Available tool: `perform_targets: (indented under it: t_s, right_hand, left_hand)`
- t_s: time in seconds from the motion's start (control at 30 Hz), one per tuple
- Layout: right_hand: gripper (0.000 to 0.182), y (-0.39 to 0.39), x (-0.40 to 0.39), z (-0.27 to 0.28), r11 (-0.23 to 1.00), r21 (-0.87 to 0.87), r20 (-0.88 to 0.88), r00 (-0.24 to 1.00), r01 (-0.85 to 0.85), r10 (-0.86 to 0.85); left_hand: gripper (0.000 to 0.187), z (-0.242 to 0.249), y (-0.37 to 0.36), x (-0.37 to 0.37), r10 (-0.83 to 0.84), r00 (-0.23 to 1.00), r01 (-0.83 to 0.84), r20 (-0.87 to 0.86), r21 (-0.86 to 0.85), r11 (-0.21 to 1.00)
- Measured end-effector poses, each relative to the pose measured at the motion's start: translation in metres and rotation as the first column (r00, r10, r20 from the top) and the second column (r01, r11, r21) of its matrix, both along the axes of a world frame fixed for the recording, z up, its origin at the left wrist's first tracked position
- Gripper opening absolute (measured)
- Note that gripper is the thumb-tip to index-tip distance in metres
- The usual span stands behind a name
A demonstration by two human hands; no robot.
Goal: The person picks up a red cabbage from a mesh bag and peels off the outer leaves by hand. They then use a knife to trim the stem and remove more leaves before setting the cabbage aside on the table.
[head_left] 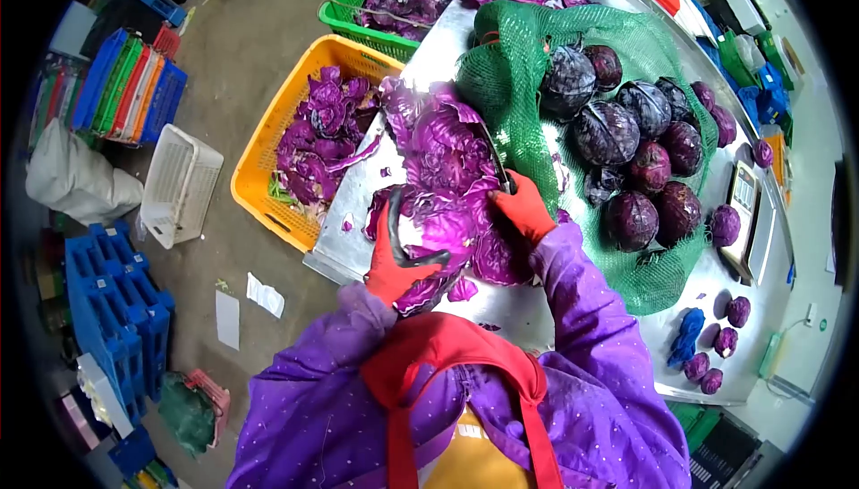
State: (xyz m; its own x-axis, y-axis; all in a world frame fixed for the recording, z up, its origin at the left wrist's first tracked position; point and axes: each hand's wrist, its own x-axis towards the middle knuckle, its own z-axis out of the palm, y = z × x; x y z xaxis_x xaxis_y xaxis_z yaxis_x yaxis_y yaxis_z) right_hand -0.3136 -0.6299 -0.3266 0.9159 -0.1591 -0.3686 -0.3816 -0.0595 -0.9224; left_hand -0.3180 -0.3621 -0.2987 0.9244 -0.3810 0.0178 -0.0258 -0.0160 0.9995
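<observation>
My left hand [392, 261], in an orange-red glove with black fingertips, grips the near side of a red cabbage [443, 225], its thumb and fingers spread around it. A pale cut patch shows on the cabbage beside my fingers. In my right hand [523, 209], gloved alike, is a knife [494, 151]; its dark handle is partly hidden in the fist and its thin blade points away from me. Loose purple cabbage leaves [438, 144] are heaped beyond the cabbage, on the metal table [355, 228].
A green net bag [519, 77] with several whole cabbages [607, 134] lies to the right. Left stand a yellow crate [264, 198] and a green crate [344, 8], both holding leaves. Further right are a scale [750, 221], small cabbages [738, 312] and a blue bundle [686, 337].
</observation>
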Motion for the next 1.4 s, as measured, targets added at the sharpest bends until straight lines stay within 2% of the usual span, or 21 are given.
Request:
perform_targets:
  t_s: [0.03,0.07,0.13,0.17,0.27,0.33,0.4,0.43,0.47,0.53,0.7,0.8,0.83,0.87,0.93,1.07,1.13,1.17,1.2,1.27,1.4]
  right_hand:
    - [0.024,0.000,-0.004,0.006,0.997,0.049,-0.060,0.997,0.059,-0.056]
    - [0.024,0.001,-0.009,0.016,0.998,-0.045,-0.052,0.997,0.052,-0.054]
    - [0.025,0.001,-0.016,0.035,0.972,-0.233,-0.036,0.998,0.035,-0.045]
    - [0.031,0.008,-0.019,0.051,0.965,-0.251,0.025,0.997,0.083,-0.079]
    - [0.039,0.026,-0.032,0.086,0.889,-0.439,0.289,0.957,0.128,0.005]
    - [0.055,0.034,-0.032,0.100,0.953,-0.299,0.261,0.957,-0.046,0.128]
    - [0.059,0.043,-0.018,0.103,0.923,-0.341,0.244,0.932,-0.177,0.268]
    - [0.058,0.045,-0.010,0.096,0.892,-0.383,0.200,0.922,-0.239,0.333]
    - [0.049,0.043,-0.004,0.092,0.912,-0.219,0.116,0.919,-0.346,0.376]
    - [0.040,0.035,0.006,0.090,0.879,-0.276,0.008,0.914,-0.389,0.407]
    - [0.035,0.034,0.010,0.078,0.867,-0.365,0.102,0.911,-0.340,0.400]
    - [0.036,0.032,0.009,0.088,0.916,-0.079,0.082,0.913,-0.393,0.399]
    - [0.037,0.026,0.006,0.099,0.879,-0.128,-0.012,0.887,-0.459,0.461]
    - [0.039,0.026,0.004,0.110,0.843,-0.168,-0.018,0.856,-0.511,0.516]
    - [0.042,0.021,0.005,0.114,0.703,-0.394,-0.088,0.786,-0.592,0.612]
    - [0.042,0.005,0.006,0.125,0.705,-0.268,-0.071,0.743,-0.657,0.666]
    - [0.042,-0.002,0.005,0.120,0.702,-0.239,-0.047,0.730,-0.671,0.682]
    - [0.039,-0.002,0.003,0.116,0.670,-0.331,-0.018,0.714,-0.665,0.700]
    - [0.039,-0.001,0.003,0.115,0.631,-0.378,-0.088,0.705,-0.677,0.704]
    - [0.036,-0.001,0.001,0.113,0.724,-0.329,-0.002,0.767,-0.607,0.642]
    - [0.033,-0.007,-0.002,0.083,0.830,-0.262,0.046,0.853,-0.492,0.520]
  left_hand:
    - [0.117,-0.008,0.007,0.000,-0.008,0.998,0.007,-0.063,-0.016,1.000]
    - [0.116,-0.003,0.012,-0.002,-0.008,0.979,0.000,-0.206,-0.039,0.999]
    - [0.115,-0.022,0.020,-0.004,-0.004,0.972,-0.007,-0.235,-0.044,0.999]
    - [0.114,-0.020,0.019,-0.005,0.001,0.975,-0.013,-0.222,-0.053,0.999]
    - [0.114,-0.010,0.009,-0.007,0.025,0.982,-0.039,-0.188,-0.074,0.997]
    - [0.115,-0.007,0.000,-0.011,0.046,0.984,-0.061,-0.169,-0.083,0.995]
    - [0.120,-0.009,-0.004,-0.014,0.020,0.998,-0.014,-0.062,0.093,0.996]
    - [0.122,-0.003,-0.008,-0.017,-0.016,1.000,0.013,0.015,0.184,0.983]
    - [0.123,0.003,-0.012,-0.020,-0.057,0.994,0.030,0.089,0.276,0.961]
    - [0.124,0.000,-0.014,-0.024,-0.097,0.972,-0.004,0.213,0.429,0.903]
    - [0.125,0.009,-0.017,-0.021,-0.079,0.993,0.040,0.089,0.376,0.926]
    - [0.126,0.008,-0.018,-0.020,-0.099,0.985,0.035,0.144,0.392,0.919]
    - [0.128,0.004,-0.017,-0.024,-0.121,0.967,0.000,0.223,0.478,0.878]
    - [0.128,0.005,-0.018,-0.023,-0.136,0.970,0.015,0.203,0.507,0.862]
    - [0.129,0.008,-0.019,-0.027,-0.173,0.974,0.062,0.148,0.561,0.825]
    - [0.129,0.022,-0.025,-0.027,-0.288,0.935,0.083,0.207,0.662,0.745]
    - [0.129,0.026,-0.028,-0.026,-0.300,0.928,0.090,0.222,0.645,0.758]
    - [0.129,0.026,-0.029,-0.026,-0.300,0.929,0.093,0.216,0.649,0.755]
    - [0.129,0.026,-0.028,-0.026,-0.302,0.930,0.096,0.209,0.655,0.750]
    - [0.129,0.026,-0.025,-0.026,-0.317,0.931,0.125,0.179,0.661,0.740]
    - [0.131,0.020,-0.023,-0.025,-0.303,0.933,0.117,0.193,0.636,0.763]
